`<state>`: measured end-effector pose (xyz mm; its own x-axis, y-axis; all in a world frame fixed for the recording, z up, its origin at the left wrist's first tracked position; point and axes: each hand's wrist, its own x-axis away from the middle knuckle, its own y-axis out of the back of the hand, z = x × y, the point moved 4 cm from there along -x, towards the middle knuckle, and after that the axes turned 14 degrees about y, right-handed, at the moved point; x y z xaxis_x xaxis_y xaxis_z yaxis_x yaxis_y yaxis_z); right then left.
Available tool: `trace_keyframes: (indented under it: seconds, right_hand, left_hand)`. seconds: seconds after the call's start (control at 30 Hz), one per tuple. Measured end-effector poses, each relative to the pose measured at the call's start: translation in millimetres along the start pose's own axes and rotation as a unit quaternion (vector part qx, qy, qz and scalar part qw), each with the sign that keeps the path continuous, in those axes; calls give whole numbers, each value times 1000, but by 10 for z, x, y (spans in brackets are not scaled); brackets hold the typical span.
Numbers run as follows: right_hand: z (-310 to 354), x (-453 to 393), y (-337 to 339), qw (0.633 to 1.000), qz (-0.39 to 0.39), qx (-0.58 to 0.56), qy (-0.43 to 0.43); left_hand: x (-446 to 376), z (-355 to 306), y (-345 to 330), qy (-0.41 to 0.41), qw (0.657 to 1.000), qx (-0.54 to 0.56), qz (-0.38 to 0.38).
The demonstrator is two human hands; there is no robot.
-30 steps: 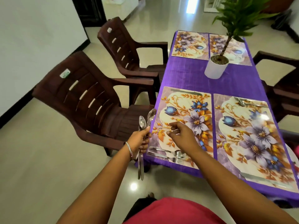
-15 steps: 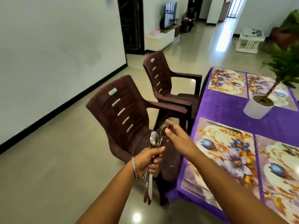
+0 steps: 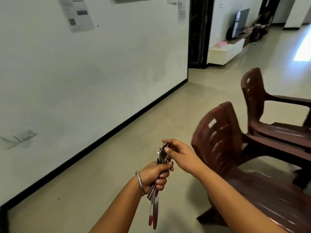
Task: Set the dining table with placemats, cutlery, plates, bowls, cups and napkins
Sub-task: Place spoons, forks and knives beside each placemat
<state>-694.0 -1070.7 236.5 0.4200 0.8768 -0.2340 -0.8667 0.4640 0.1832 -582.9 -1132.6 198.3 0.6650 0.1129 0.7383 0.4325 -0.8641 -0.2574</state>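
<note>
Head view: left hand (image 3: 155, 176) clenched around a bundle of spoons (image 3: 160, 158), bowls up, handles hanging below the fist, lower centre of frame. Right hand (image 3: 179, 154) pinches the top spoon bowl with thumb and fingers. Two brown plastic chairs (image 3: 223, 142) at right, over the floor (image 3: 117, 148).

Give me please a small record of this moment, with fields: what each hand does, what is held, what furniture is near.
left hand: grips a bundle of cutlery, spoon bowls up, handles hanging below the fist
right hand: pinches the top of one spoon in the bundle
nearest furniture: two brown plastic chairs, to the right
dining table: not in view
floor: beige, glossy
</note>
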Motion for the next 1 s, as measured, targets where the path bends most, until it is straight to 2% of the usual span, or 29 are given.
trace_keyframes:
  seconds: [0.27,0.47,0.73,0.8,0.87,1.0]
  right_hand:
    - [-566,-1691,-380,998,-63,-3,-15]
    - [-771,-3328,-251,990,-141,-28,-1]
    - [-705,-5209,-92,978,-200,22,60]
    - [-789,-5555,-48,978,-189,67,66]
    - [-1006,-5892,-66,983,-138,114,32]
    - [-1459,-6517,-42,981,-57,176,-59]
  left_hand:
    - [-478,-957,1282,7,999,49,18]
    - [-780,-1931,2189,-12,1000,15,-6]
    - [-1399,-3066,3406,-57,987,150,-15]
    - [-1641,-3400,3657,-64,982,177,-5]
    - [-1935,-3757,3895,-75,979,189,1]
    - [-2590,-4592,4173,-95,990,107,-21]
